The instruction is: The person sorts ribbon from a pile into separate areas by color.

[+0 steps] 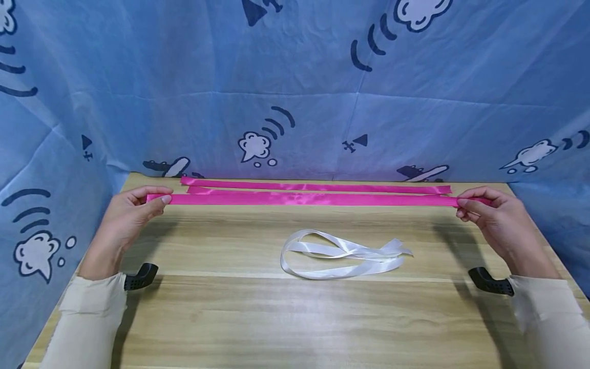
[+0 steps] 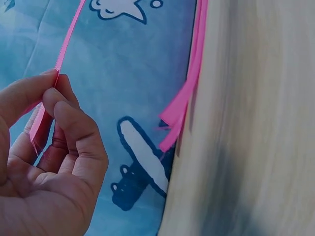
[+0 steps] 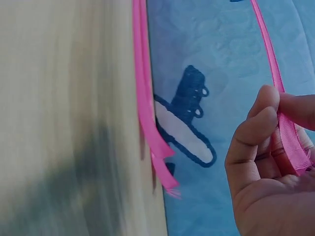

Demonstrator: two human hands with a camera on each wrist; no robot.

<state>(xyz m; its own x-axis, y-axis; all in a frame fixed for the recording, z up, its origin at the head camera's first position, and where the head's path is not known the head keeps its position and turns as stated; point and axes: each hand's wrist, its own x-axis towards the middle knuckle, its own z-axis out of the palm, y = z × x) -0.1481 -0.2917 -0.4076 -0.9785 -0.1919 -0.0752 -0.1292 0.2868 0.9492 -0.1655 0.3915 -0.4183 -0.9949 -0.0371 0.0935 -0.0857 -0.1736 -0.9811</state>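
Note:
A pink satin ribbon (image 1: pixel 313 199) is stretched straight across the head view, held above the table. My left hand (image 1: pixel 131 215) pinches its left end between thumb and fingers. At the other end, my right hand (image 1: pixel 500 220) pinches the ribbon, its short tail lying over the fingers in the right wrist view (image 3: pixel 293 142). Behind it, two more pink ribbons (image 1: pixel 304 187) lie side by side along the table's back edge; the held ribbon partly covers the nearer one. A white ribbon (image 1: pixel 343 274) lies in loose loops on the table, in front of the pink ones and between the hands.
The wooden table (image 1: pixel 230 318) reaches back to a blue patterned cloth (image 1: pixel 295 66), which hangs behind it and along both sides. A black device (image 1: pixel 142 277) sits at the left wrist and another black device (image 1: pixel 489 282) at the right wrist.

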